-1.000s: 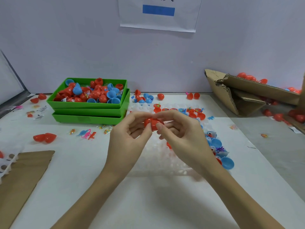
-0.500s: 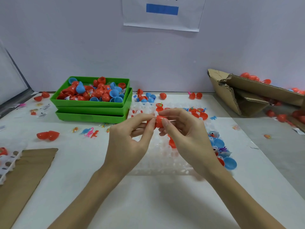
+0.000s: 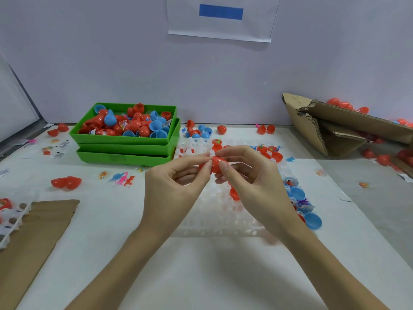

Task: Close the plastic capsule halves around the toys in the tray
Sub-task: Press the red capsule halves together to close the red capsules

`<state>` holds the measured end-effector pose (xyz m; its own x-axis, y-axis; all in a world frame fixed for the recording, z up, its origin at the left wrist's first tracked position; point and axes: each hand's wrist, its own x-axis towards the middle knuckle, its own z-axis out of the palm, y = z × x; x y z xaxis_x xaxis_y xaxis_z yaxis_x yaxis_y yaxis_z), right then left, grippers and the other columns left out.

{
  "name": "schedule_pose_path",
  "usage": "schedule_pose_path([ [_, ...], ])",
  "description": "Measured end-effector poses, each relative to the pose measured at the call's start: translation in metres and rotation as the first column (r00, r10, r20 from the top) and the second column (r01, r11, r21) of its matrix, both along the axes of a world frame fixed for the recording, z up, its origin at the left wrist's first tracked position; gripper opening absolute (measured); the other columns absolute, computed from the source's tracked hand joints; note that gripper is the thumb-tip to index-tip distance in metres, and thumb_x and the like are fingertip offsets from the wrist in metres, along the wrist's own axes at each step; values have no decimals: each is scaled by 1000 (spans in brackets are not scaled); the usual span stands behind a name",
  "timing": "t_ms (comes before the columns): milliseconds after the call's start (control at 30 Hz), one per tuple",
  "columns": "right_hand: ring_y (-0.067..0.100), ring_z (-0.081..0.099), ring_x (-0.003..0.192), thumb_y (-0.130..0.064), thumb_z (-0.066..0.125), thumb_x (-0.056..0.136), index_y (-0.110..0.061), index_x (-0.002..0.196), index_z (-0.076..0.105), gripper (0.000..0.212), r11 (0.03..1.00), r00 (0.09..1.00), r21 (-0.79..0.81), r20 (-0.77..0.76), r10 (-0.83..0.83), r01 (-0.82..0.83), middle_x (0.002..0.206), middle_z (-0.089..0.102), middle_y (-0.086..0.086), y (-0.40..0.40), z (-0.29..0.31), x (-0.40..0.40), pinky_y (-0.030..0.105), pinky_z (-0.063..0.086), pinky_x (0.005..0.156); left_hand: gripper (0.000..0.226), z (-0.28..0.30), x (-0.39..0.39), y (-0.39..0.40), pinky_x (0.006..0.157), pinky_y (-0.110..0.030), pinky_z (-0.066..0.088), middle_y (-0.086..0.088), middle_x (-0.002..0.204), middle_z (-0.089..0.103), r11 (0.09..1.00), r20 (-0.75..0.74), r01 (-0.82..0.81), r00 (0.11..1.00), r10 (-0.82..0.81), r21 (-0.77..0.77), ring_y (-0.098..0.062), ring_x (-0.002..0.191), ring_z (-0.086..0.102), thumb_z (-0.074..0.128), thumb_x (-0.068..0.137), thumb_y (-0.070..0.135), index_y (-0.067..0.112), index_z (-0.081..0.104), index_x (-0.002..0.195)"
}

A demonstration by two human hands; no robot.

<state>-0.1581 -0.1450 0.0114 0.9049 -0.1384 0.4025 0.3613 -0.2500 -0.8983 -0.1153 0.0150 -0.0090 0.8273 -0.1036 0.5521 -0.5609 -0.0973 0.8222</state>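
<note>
The red capsule (image 3: 215,164) is held in the air above the far part of the clear plastic tray (image 3: 223,220), caught between both hands, and everything to come turns on that. Taken from the capsule: the left hand (image 3: 176,186) lies to its left and a little nearer the person, thumb and forefinger curled in and pinching the left half. The capsule's long axis looks to run roughly sideways, from one hand toward the other, so the halves would close by a push along that line. Whether the seam has already snapped shut cannot be told — fingers cover it. To the capsule's right the right hand (image 3: 252,182) matches it, thumb and forefinger bent round the right half, the other fingers loosely curled below. Neither hand is the nearer; both touch it. Further right of the capsule, open blue halves (image 3: 312,221) with toys sit at the tray's right edge — not yet closed.
</note>
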Motion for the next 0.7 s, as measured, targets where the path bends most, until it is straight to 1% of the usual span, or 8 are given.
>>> schedule_pose_path([
  [133, 14, 75, 83, -12, 67, 97, -12, 114, 69, 17, 1000, 1000, -9, 10, 6, -6, 102, 74, -2, 0, -1, 0, 18, 58, 72, 21, 1, 1, 1, 83, -22, 62, 5, 109, 80, 999, -5, 21, 1000, -22, -25, -8, 94, 78, 79, 89, 8, 12, 81, 109],
  [267, 16, 76, 82, -9, 68, 97, -8, 111, 68, 14, 1000, 1000, -22, 22, 12, -11, 99, 74, -1, 0, -3, 0, 22, 59, 74, 19, 3, 3, 3, 85, -19, 60, 7, 109, 80, 998, -22, 60, 998, -60, 5, -5, 101, 75, 80, 88, 6, 13, 83, 105],
  [367, 17, 76, 82, -6, 68, 97, -6, 108, 68, 12, 999, 999, -33, 31, 32, -31, 97, 74, 1, 2, -5, 0, 25, 60, 76, 21, 3, 7, 7, 87, -23, 61, 6, 107, 80, 999, -28, 42, 999, -42, 0, -6, 101, 76, 83, 84, 7, 12, 83, 104],
  [433, 17, 76, 83, -5, 67, 97, -7, 108, 68, 11, 999, 998, -36, 40, 39, -37, 97, 74, 1, 3, -6, 0, 24, 60, 77, 23, 4, 7, 8, 86, -25, 62, 4, 111, 79, 997, 60, -24, 998, 19, 71, -5, 105, 74, 83, 84, 9, 11, 82, 108],
  [533, 17, 76, 83, -7, 67, 97, -6, 109, 68, 12, 1000, 998, 3, 58, 22, -22, 97, 74, 0, 3, -6, 0, 22, 59, 76, 27, 5, 4, 7, 86, -20, 61, 0, 118, 75, 962, 376, -153, 925, 58, 228, -6, 112, 71, 80, 87, 4, 7, 79, 114],
  [567, 16, 76, 83, -7, 67, 97, -7, 110, 68, 13, 1000, 998, 21, 61, 16, -17, 97, 75, -1, 2, -5, 0, 21, 58, 76, 28, 4, 4, 7, 88, -20, 60, -3, 121, 75, 950, 444, -177, 895, 46, 259, -8, 113, 71, 79, 89, 2, 6, 78, 116],
  [633, 16, 76, 83, -7, 67, 97, -7, 111, 69, 14, 999, 998, 46, 64, 8, -10, 95, 75, -4, 2, -4, 1, 20, 58, 75, 26, 3, 4, 8, 94, -26, 60, -7, 124, 74, 932, 520, -208, 854, 25, 297, -14, 114, 72, 76, 92, 6, 4, 77, 117],
  [700, 16, 76, 83, -8, 68, 96, -8, 111, 69, 15, 999, 998, 41, 66, -1, -2, 95, 75, -5, 2, -4, 1, 20, 58, 75, 22, 4, 5, 9, 94, -29, 60, -8, 121, 76, 939, 505, -193, 863, 23, 286, -16, 112, 73, 77, 92, 8, 4, 79, 113],
])
